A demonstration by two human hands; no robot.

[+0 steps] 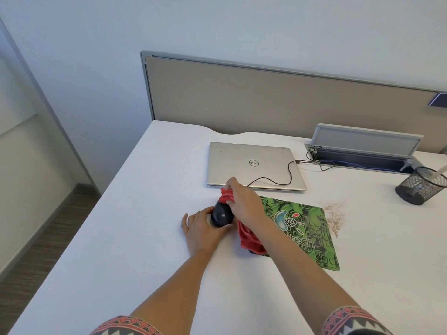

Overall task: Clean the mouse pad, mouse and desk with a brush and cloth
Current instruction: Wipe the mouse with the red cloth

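Left hand (202, 229) wrapped around black mouse (221, 213) at frame centre; right hand (243, 204) pinching red cloth (249, 235) against it. Right forearm crossing green mouse pad (307, 228). Closed laptop (251, 163) above, crumbs (335, 217) and mesh pen holder (420, 186) right on white counter (135, 213).

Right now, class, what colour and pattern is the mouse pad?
Green with a black swirling pattern and logo lettering; the mouse pad shows best in the head view.
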